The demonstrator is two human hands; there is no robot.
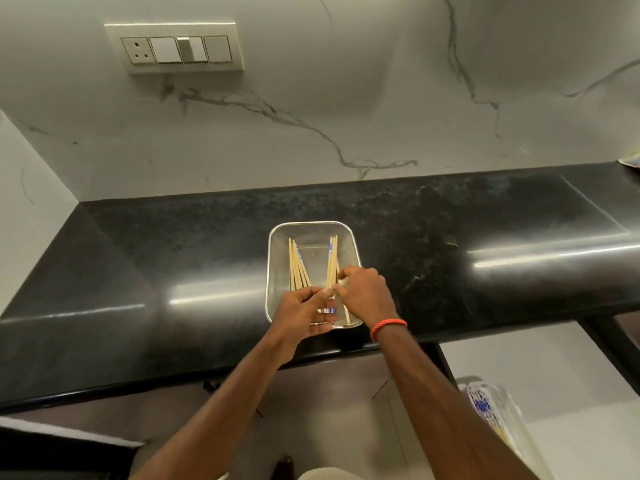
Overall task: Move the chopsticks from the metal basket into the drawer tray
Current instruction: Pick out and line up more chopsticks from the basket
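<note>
A metal mesh basket [311, 230] stands on the black counter near its front edge. Several wooden chopsticks with blue-patterned ends lie in it in two bunches, a left bunch [297, 263] and a right bunch [332, 261]. My left hand [304, 315] is in the basket's near end, fingers curled around the lower ends of the left bunch. My right hand [363, 292], with an orange band at the wrist, pinches the right bunch near its middle. The drawer tray [498, 410] is at the lower right, below the counter, with several chopsticks in it.
The black granite counter [450, 237] runs left to right under a white marble wall. A switch plate [175, 48] is on the wall at the upper left. The open white drawer [554, 368] sticks out below the counter on the right.
</note>
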